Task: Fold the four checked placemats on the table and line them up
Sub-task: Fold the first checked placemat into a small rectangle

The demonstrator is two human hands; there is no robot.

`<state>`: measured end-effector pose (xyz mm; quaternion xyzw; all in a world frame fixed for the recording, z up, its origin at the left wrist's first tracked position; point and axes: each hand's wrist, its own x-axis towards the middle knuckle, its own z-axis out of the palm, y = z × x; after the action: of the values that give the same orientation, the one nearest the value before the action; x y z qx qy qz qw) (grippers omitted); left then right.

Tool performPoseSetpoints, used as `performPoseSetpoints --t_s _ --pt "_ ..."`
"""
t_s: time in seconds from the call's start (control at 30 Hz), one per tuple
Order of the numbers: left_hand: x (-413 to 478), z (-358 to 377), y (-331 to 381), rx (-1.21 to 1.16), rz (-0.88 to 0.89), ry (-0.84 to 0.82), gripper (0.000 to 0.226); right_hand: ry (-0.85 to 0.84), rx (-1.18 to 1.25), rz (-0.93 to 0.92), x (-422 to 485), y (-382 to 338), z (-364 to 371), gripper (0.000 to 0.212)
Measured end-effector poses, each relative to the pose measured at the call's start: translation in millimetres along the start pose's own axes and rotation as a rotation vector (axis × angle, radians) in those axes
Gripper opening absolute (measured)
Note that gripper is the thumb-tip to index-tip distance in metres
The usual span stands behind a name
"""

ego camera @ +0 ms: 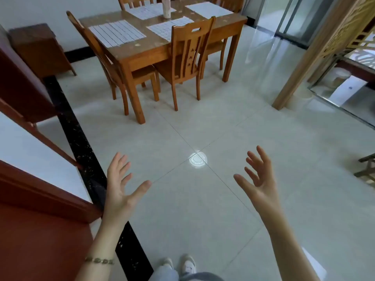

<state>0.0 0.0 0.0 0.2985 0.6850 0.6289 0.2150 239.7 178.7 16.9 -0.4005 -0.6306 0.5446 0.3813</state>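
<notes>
A wooden dining table point(129, 50) stands across the room at the top of the head view. Several white checked placemats lie flat and unfolded on it: one at the near left point(116, 32), one at the near middle point(165, 29) partly behind a chair back, one at the far middle point(149, 11), one at the far right point(209, 9). My left hand point(119, 187) and my right hand point(258, 177) are raised over the tiled floor, fingers spread, holding nothing, well short of the table.
Wooden chairs point(187, 57) are pushed in on the table's near sides. A pale vase point(167, 7) stands mid-table. A reddish wooden door frame point(40, 191) runs along my left, a wooden post point(304, 57) and glass panel to the right. Open tiled floor point(203, 128) lies between.
</notes>
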Motion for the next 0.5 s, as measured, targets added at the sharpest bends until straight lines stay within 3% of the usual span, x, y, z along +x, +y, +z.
performPoseSetpoints --t_s 0.5 --pt "102.9 50.0 -5.4 0.025 0.032 -0.018 0.091 0.017 -0.009 0.034 84.1 22.4 -19.4 0.080"
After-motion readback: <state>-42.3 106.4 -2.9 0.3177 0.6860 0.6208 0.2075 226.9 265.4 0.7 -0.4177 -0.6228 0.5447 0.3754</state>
